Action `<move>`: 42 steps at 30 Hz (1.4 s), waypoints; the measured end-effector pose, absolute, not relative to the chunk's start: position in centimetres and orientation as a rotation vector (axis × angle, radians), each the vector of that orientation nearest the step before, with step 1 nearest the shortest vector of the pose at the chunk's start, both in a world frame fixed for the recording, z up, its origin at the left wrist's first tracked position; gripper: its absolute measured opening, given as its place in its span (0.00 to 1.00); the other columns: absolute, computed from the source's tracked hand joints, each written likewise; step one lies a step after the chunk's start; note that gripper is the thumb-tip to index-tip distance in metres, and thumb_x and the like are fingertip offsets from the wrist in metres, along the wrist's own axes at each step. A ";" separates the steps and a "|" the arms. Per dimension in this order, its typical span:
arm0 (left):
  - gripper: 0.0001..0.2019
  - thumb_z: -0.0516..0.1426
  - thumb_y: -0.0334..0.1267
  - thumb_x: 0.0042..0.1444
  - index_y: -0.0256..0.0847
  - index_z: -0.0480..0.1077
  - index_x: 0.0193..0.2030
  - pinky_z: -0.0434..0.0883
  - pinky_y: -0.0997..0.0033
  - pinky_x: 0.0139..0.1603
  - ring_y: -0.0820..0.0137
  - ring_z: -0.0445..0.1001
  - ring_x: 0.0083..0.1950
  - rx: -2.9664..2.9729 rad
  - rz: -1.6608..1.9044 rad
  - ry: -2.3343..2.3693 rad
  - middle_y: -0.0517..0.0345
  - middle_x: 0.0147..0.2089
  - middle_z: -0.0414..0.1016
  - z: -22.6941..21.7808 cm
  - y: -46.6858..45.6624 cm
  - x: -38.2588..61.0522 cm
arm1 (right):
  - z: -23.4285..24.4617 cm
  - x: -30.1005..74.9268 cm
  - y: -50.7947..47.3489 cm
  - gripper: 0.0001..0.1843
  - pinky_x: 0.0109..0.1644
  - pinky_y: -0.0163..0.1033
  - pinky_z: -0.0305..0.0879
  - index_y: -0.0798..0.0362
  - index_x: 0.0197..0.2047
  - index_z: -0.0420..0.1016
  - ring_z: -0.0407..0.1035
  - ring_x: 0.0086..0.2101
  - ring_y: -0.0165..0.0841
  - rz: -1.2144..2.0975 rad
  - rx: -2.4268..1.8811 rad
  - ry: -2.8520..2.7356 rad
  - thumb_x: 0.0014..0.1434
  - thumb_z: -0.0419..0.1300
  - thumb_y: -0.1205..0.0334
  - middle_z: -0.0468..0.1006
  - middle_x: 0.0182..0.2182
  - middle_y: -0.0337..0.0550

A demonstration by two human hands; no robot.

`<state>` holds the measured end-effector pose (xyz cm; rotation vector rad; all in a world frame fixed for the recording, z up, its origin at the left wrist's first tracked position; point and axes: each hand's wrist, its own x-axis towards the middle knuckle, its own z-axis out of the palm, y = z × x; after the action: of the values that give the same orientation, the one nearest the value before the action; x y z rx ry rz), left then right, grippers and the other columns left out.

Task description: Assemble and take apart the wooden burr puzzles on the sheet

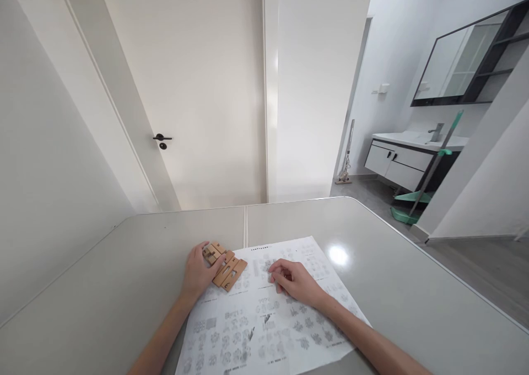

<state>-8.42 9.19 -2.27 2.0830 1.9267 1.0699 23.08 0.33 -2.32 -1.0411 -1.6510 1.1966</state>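
Pinching slotted wooden pieces [230,266], the left hand [200,271] holds them, thumb on top, at the far left corner of the paper sheet [243,315]. The right hand [296,281] curls over the sheet; I cannot tell whether it grips anything. The table [397,292] extends rightward to its edge, past which stands a green dustpan [403,216].

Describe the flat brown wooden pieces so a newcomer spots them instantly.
On the pale grey table lies a white printed sheet. At its far left corner, the person's left hand holds the flat brown wooden pieces. Brown wood with cut-out slots sets them apart from the paper.
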 end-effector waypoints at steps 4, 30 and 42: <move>0.35 0.59 0.62 0.53 0.38 0.66 0.59 0.71 0.46 0.61 0.47 0.73 0.60 2.044 1.088 1.911 0.41 0.57 0.73 -2.2 9.2 -8.4 | -2.0 23.0 0.3 0.13 0.29 0.36 0.65 0.52 0.43 0.76 0.73 0.26 0.32 1.187 -1.047 -1.653 0.67 0.56 0.51 0.82 0.35 0.43; 0.36 0.61 0.61 0.51 0.38 0.66 0.59 0.72 0.48 0.60 0.48 0.74 0.60 1.984 1.039 1.853 0.42 0.59 0.75 -1.9 10.5 -8.8 | -2.3 22.9 0.5 0.10 0.29 0.35 0.63 0.51 0.42 0.77 0.71 0.26 0.32 1.165 -1.058 -1.677 0.66 0.55 0.59 0.83 0.33 0.42; 0.36 0.61 0.63 0.52 0.39 0.65 0.60 0.72 0.51 0.61 0.50 0.75 0.60 1.997 0.985 1.890 0.43 0.60 0.75 -1.6 10.8 -9.0 | -2.3 22.9 0.6 0.10 0.29 0.35 0.63 0.51 0.42 0.77 0.72 0.26 0.32 1.156 -1.087 -1.693 0.66 0.56 0.57 0.83 0.33 0.42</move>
<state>-8.95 10.76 -1.60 1.9972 1.8895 0.9847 22.92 0.57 -2.28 -1.0868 -1.6932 1.1561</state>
